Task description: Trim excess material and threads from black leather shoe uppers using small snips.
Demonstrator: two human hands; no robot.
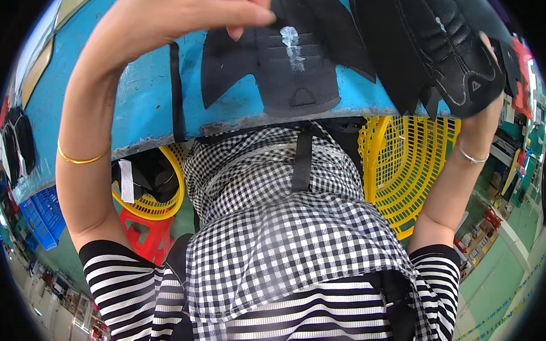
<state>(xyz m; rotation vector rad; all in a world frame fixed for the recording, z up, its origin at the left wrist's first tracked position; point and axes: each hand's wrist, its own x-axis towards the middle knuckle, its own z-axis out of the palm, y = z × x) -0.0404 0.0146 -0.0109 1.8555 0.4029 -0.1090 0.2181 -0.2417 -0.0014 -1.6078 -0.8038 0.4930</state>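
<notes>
At the top edge, my left hand is above a flat black shoe-upper piece. Its fingers are curled in by the thumb and partly cut off by the picture's edge; anything pinched there is too hidden to name. A whitish smear marks the middle of the flat piece, which lies on the blue table. On the right, my right hand grips a stack of black shoe uppers from its outer side, and most of its fingers are hidden behind them. The stack overhangs the table's front edge.
A yellow basket stands under the table edge at right. At left, a smaller yellow basket with black pieces sits on a red stool. A black strip hangs over the edge. A blue crate is farther left.
</notes>
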